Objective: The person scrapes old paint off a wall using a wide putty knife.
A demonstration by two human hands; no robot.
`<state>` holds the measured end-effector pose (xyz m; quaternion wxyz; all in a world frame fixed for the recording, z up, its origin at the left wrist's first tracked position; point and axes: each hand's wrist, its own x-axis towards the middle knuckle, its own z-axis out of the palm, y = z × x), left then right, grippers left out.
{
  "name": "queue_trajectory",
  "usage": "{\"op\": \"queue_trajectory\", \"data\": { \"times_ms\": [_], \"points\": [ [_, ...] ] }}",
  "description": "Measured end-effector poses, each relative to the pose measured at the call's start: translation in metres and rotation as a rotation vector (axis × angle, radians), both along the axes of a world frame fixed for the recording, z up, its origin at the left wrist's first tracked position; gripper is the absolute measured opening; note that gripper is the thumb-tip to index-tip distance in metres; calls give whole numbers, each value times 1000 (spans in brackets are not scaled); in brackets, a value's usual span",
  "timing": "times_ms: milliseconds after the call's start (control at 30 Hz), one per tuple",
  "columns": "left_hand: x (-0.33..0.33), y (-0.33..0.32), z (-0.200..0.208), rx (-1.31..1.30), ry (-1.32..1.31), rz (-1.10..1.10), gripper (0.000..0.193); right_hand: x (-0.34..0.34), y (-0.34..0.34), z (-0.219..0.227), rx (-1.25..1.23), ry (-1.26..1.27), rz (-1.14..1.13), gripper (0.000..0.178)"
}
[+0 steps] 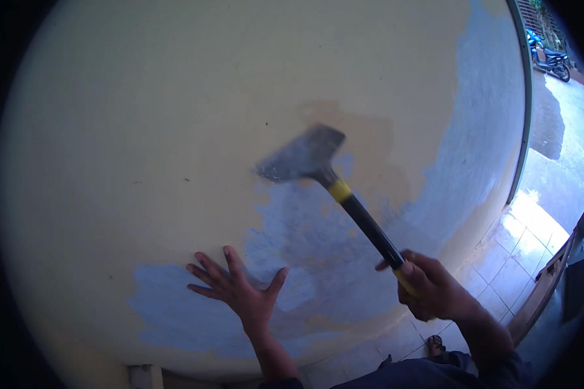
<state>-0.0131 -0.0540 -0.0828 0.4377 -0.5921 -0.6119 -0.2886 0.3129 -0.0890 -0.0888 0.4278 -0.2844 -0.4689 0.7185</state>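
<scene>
A cream-painted wall (130, 117) fills most of the view, its edges bowing toward the rim. Blue-grey surface shows on it in two broad areas: a lower patch (182, 311) with ragged borders, and a right-hand band (480, 117) that runs up toward the top. Pale floor tiles (509, 279) meet the foot of the wall at the right and carry on into bright light. A narrow dark green-grey strip (527, 97) borders the wall's right side from top to bottom. Beyond it, at the upper right, a blue and black motorbike (551, 61) is parked outside. A brown beam (545, 292) slants across the lower right.

The long-handled scraper (373, 227) slants up and leftward across the middle, its wide grey blade over the upper border of the lower patch; the blade is blurred, and I cannot tell whether it touches the wall. The handle is black, with yellow near the blade and at the grip. The right hand (431, 285) is curled around its lower end. The left hand (243, 295) holds nothing: its fingers and thumb are spread wide over the lower patch's upper edge, though contact is hard to judge. A sandalled foot (436, 345) shows at the bottom, and a small dark speck (267, 124) marks the cream paint above and left of the blade
</scene>
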Motion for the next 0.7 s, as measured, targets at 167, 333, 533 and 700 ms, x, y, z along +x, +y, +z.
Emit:
{"op": "queue_trajectory", "data": {
  "times_ms": [167,333,533,700],
  "points": [
    [-2,-1,0,2,46,35,109,8,-11,-30,-48,-18,25,44],
    [-1,-4,-3,-15,30,6,111,-20,7,11,49,28,30,42],
    [11,10,-2,-7,61,19,106,13,-2,-46,-99,-18,17,39],
    [-2,5,-3,-10,-3,11,106,-19,12,2,37,-26,68,37]
  ]
}}
